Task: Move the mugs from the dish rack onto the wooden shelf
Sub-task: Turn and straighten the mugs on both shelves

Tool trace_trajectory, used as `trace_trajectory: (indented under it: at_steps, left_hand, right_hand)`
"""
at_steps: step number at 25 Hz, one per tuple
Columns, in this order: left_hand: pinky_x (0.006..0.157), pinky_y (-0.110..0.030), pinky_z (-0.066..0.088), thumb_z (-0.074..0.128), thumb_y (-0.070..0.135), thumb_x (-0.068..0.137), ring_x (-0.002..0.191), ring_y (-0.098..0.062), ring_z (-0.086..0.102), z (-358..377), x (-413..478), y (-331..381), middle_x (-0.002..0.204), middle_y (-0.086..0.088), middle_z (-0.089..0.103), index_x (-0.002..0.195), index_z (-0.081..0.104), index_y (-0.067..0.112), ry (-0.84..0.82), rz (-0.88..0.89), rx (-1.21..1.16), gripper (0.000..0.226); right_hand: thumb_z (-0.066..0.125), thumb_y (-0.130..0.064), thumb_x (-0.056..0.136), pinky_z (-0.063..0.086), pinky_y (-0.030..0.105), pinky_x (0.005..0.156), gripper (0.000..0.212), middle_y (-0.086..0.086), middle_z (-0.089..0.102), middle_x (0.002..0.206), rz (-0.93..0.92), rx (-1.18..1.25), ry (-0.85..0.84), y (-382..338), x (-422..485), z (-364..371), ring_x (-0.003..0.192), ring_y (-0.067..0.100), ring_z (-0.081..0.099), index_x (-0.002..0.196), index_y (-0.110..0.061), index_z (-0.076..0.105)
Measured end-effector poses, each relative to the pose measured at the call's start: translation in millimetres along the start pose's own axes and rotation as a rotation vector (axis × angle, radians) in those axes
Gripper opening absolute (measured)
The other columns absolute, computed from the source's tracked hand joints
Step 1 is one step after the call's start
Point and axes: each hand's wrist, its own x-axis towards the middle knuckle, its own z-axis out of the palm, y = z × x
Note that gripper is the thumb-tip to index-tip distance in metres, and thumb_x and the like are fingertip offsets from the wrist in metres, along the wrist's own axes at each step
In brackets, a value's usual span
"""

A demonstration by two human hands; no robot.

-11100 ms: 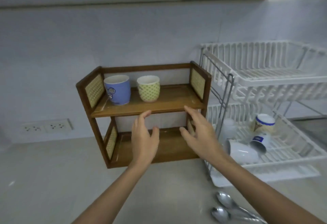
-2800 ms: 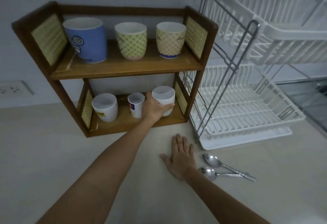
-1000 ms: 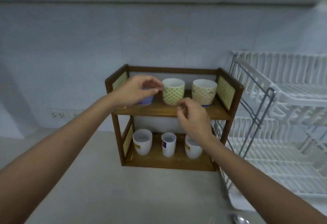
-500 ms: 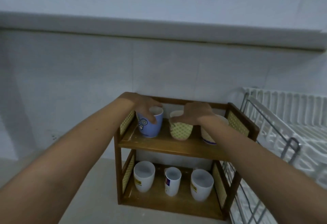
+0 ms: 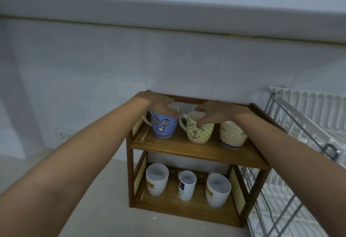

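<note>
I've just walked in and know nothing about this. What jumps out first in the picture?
Two bare arms reach in to the top tier of a small wooden shelf: the left hand sits over a blue mug with a cartoon face, and the right hand is on the rim of a yellow anchor mug. Three white mugs line the lower tier, and a white dish rack stands at the right edge.

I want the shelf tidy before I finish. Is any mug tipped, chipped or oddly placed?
Nothing stands out: all six mugs stand upright on the wooden shelf. The left hand rests on the blue mug, the right hand on the anchor mug.
</note>
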Motion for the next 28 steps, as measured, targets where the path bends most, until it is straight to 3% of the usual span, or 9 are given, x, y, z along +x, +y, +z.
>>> trace_trajectory:
  at_steps: [5,9,15,17,19,22,24,27,28]
  left_hand:
    - [0.110,-0.041,0.035,0.063,0.067,0.071,0.136,-0.024,0.038,0,-4,-11,0.153,-0.001,0.035,0.147,0.030,0.020,0.069,0.062,-0.011,0.095]
    - [0.111,-0.041,0.032,0.060,0.068,0.073,0.137,-0.024,0.036,8,-1,-14,0.153,-0.002,0.035,0.146,0.031,0.020,0.123,0.106,-0.027,0.092]
    - [0.107,-0.039,0.039,0.066,0.057,0.074,0.135,-0.024,0.040,7,0,-16,0.153,-0.002,0.035,0.147,0.030,0.021,0.108,0.111,-0.097,0.089]
    - [0.105,-0.037,0.041,0.064,0.056,0.076,0.134,-0.025,0.041,7,-2,-16,0.153,-0.003,0.035,0.147,0.029,0.020,0.094,0.093,-0.069,0.087]
    - [0.097,-0.036,0.044,0.060,0.056,0.079,0.128,-0.026,0.046,8,-5,-9,0.148,-0.006,0.042,0.144,0.032,0.019,0.106,0.102,-0.070,0.080]
    - [0.105,-0.039,0.037,0.051,0.064,0.083,0.134,-0.027,0.039,12,-3,27,0.152,-0.007,0.035,0.146,0.029,0.020,0.199,0.200,-0.163,0.080]
    - [0.107,-0.040,0.034,0.048,0.067,0.083,0.136,-0.026,0.038,16,1,58,0.153,-0.006,0.035,0.146,0.029,0.021,0.177,0.276,-0.201,0.081]
    - [0.108,-0.044,0.037,0.051,0.070,0.078,0.135,-0.027,0.039,27,11,90,0.153,-0.005,0.036,0.148,0.026,0.021,0.104,0.289,-0.161,0.089]
    - [0.107,-0.044,0.038,0.054,0.068,0.078,0.134,-0.027,0.040,29,14,93,0.152,-0.005,0.037,0.148,0.025,0.020,0.110,0.276,-0.148,0.090]
  right_hand:
    - [0.069,-0.057,0.070,0.047,0.035,0.094,0.086,0.005,0.048,0.140,0.015,-0.054,-0.011,-3,6,-1,0.119,0.024,0.050,0.139,-0.015,0.041]
    - [0.071,-0.053,0.067,0.039,0.028,0.090,0.090,0.002,0.040,0.148,0.006,-0.023,-0.014,6,6,-1,0.127,0.022,0.043,0.143,-0.021,0.034]
    - [0.072,-0.051,0.066,0.034,0.028,0.095,0.093,-0.002,0.034,0.152,0.001,0.004,-0.055,12,1,-1,0.133,0.020,0.037,0.145,-0.028,0.029]
    - [0.069,-0.059,0.066,0.033,0.031,0.098,0.094,-0.004,0.032,0.153,0.033,0.043,-0.084,19,-7,-9,0.134,0.020,0.036,0.145,-0.035,0.023]
    - [0.058,-0.073,0.066,0.039,0.034,0.096,0.086,-0.006,0.042,0.146,0.125,0.035,-0.055,29,-20,-24,0.123,0.019,0.047,0.140,-0.038,0.031]
    - [0.044,-0.084,0.068,0.046,0.039,0.096,0.091,0.002,0.052,0.136,0.299,-0.213,-0.085,46,-34,-26,0.113,0.021,0.053,0.134,-0.022,0.046]
    - [0.047,-0.077,0.074,0.045,0.035,0.094,0.086,0.005,0.046,0.143,0.332,-0.265,-0.092,50,-37,-17,0.121,0.025,0.048,0.139,-0.020,0.041]
    - [0.063,-0.058,0.078,0.049,0.026,0.069,0.075,0.003,0.040,0.145,0.313,-0.143,-0.113,50,-47,-19,0.113,0.021,0.046,0.140,-0.027,0.036]
    - [0.069,-0.049,0.077,0.052,0.027,0.068,0.072,0.002,0.038,0.145,0.311,-0.082,-0.144,51,-51,-24,0.113,0.021,0.044,0.139,-0.030,0.037]
